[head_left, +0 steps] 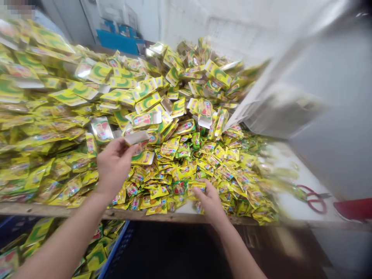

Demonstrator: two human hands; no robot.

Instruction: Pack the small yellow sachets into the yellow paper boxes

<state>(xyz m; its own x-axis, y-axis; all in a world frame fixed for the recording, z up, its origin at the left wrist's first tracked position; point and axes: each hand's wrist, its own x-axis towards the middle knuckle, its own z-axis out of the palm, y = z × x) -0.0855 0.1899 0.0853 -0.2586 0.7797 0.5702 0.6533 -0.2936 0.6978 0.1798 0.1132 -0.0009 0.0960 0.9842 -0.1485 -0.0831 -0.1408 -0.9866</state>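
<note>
My left hand [114, 162] pinches a small yellow carton [138, 146] by its end, over the heap, with a pale flap showing at its top. Closer to the table's front edge, my right hand [208, 197] has its thumb and fingers closed on a small yellow candy packet [197, 186]. A green packet [179, 188] with a red fruit picture lies just left of those fingers. Around both hands spreads a thick layer of yellow and green packets [229, 170]. Behind them rises a pile of yellow cartons [145, 89], several with white end flaps showing.
Red-handled scissors [315, 199] lie on the white tabletop [290, 182] at right, near a red object [354, 209]. A whitish translucent container [279, 112] leans over the pile. Below the wooden edge [180, 218], a blue crate [114, 248] holds more cartons. A person is partly visible at upper left.
</note>
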